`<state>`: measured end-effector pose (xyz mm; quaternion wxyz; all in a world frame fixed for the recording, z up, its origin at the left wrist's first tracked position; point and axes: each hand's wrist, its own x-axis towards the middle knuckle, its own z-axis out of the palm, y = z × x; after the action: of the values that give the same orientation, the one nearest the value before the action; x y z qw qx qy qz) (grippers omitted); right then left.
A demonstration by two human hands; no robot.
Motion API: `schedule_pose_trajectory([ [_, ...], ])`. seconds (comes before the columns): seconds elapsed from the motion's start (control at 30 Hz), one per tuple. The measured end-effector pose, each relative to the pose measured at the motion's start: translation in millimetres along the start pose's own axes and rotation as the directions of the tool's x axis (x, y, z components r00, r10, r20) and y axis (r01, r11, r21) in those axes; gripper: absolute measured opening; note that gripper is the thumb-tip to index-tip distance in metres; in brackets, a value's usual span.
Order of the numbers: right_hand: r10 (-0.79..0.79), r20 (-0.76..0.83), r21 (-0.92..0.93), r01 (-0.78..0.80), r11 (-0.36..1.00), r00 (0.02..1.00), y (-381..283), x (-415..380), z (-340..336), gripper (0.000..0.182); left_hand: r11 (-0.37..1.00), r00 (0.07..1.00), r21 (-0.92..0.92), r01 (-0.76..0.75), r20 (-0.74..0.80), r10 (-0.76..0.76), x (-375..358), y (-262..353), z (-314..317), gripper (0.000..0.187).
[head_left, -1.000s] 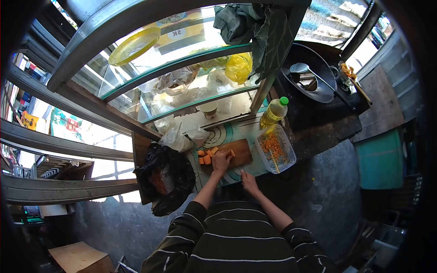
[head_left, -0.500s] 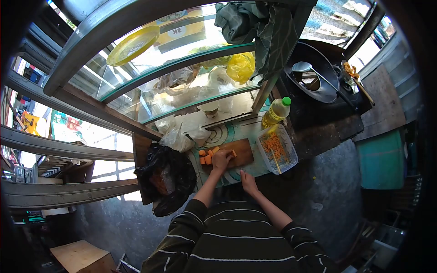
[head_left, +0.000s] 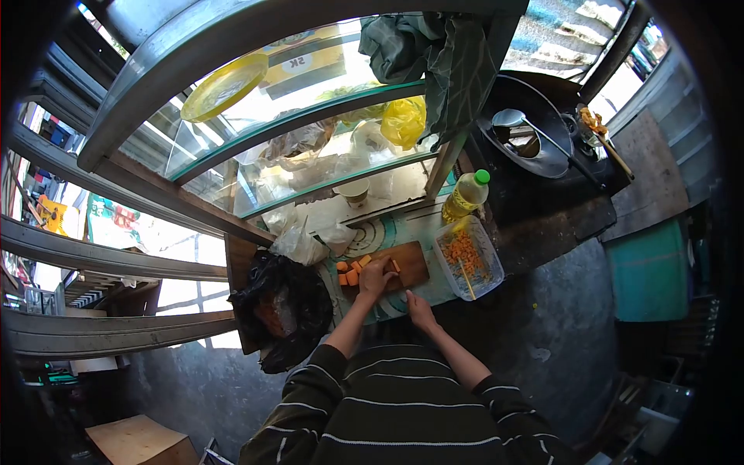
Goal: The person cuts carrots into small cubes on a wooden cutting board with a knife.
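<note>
Over a brown wooden cutting board (head_left: 413, 271), my left hand (head_left: 373, 279) is bent down, its fingertips closed at a small orange piece (head_left: 396, 265) that looks like carrot. Several orange chunks (head_left: 348, 277) lie on the board's left end, beside that hand. My right hand (head_left: 421, 311) is closed at the near edge of the board. What it grips is too thin and dark to make out. To the right stands a clear plastic container (head_left: 497, 273) with small diced orange bits (head_left: 463, 254) and a light-coloured handle (head_left: 467, 279) leaning in it.
A green-capped bottle of yellow oil (head_left: 463, 198) stands behind the container. Farther right, a black wok (head_left: 552, 155) holds a long-handled spatula (head_left: 509, 118). At left are a black plastic bag (head_left: 310, 302) and a white bag (head_left: 298, 246). A glass display case (head_left: 310, 182) rises behind the board.
The view has shifted slightly. Both hands keep nearly the same place and pose at the board, and the orange pieces lie about as before.
</note>
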<state>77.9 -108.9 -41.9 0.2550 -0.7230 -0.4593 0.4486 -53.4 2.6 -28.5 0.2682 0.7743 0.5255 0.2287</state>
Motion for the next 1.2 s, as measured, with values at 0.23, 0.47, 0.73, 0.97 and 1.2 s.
schedule_pose_trajectory([
  [0.23, 0.062, 0.051, 0.021, -0.063, 0.998, 0.997, 1.5, 0.6, 0.5, 0.057, 0.817, 0.88, 0.327, -0.475, 0.157, 0.449, 19.5, -1.5, -14.1, 0.027],
  [0.47, 0.088, 0.076, -0.031, -0.086, 0.996, 0.993, 1.4, -15.6, -13.0, 0.055, 0.691, 0.686, 0.173, -0.702, 0.426, 0.591, 44.0, -9.6, -8.5, 0.01],
  [0.73, 0.175, 0.015, -0.022, -0.174, 0.984, 0.985, 8.6, -40.4, -45.5, 0.051, 0.803, 0.87, 0.343, -0.487, 0.265, 0.415, 26.8, -9.9, -5.3, 0.013],
  [0.97, 0.107, -0.051, -0.009, -0.108, 0.994, 0.993, 0.2, -16.7, -41.1, 0.046, 0.934, 0.982, 0.317, -0.166, -0.036, 0.187, 0.6, 8.7, 3.2, 0.013],
  [1.2, 0.026, -0.038, -0.116, -0.03, 0.993, 0.999, 1.7, -15.7, -31.3, 0.043, 0.951, 0.989, 0.281, -0.132, -0.023, 0.144, 7.0, 5.3, 8.3, 0.014],
])
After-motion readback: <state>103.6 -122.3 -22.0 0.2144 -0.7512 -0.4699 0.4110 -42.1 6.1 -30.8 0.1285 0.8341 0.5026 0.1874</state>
